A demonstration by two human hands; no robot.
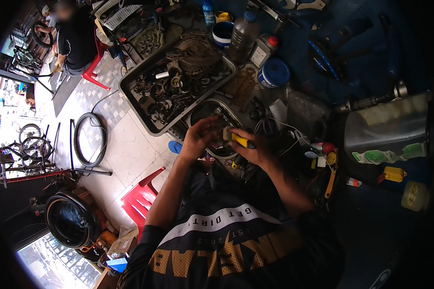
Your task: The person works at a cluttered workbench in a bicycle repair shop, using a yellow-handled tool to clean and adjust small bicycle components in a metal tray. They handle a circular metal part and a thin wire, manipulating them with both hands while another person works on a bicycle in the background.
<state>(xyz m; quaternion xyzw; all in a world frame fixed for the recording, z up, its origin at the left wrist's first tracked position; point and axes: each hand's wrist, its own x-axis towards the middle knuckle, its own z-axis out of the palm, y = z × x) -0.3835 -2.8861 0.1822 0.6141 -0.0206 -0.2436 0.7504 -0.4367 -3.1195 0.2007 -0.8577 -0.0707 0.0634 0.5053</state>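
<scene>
My right hand (pixel 253 149) grips a yellow-handled brush (pixel 238 139), its pale bristles pointing left toward my left hand (pixel 202 137). The fingers of my left hand are curled beside the bristles; what they hold, if anything, is too dark to make out. Both hands are over a round metal pan (pixel 197 110) with dark parts in it. Just behind, a large rectangular tray (pixel 128 91) is heaped with greasy bicycle parts and sprockets.
Bottles (pixel 242 41), blue tubs (pixel 272 72) and a clear jerrycan (pixel 386 127) crowd the bench. A red chair (pixel 137 202) stands left of me; tyres (pixel 67 216) lie behind it. At upper left a seated person (pixel 77 45) holds a wheel.
</scene>
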